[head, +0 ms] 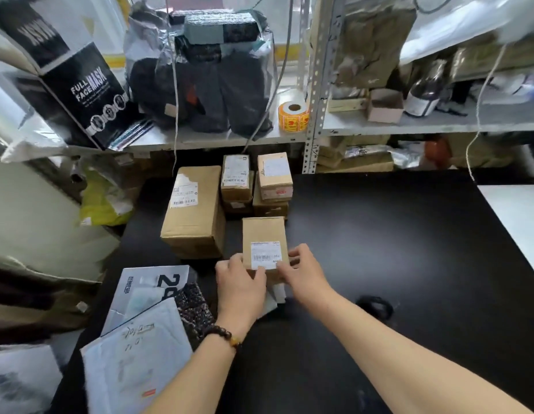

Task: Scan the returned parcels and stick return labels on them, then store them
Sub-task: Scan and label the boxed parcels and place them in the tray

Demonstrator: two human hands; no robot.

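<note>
Cardboard parcels crowd one side of a black worktable [379, 234], where a person handles a small box [264, 231] lying at the near edge of the group, its white barcode label [264, 256] facing up. The left hand [240, 283], a bead bracelet at its wrist, curls its fingers round the box's near left corner. The right hand [303, 273] clasps the near right side, and the fingertips of both lie close to the label's lower edge.

Whether the hands are smoothing that label or only steadying the box is hard to tell. The step looks like readying this parcel for its return sticker. A tall box [194, 210] stands just beside it, and two stacks of smaller boxes [273, 177] sit behind, one bearing a red-printed sticker. No scanner shows.

The next move likely calls for one hand to let go and reach over the stacks to the orange label roll [293, 116] on the shelf [424, 124], well apart from the box.
</note>
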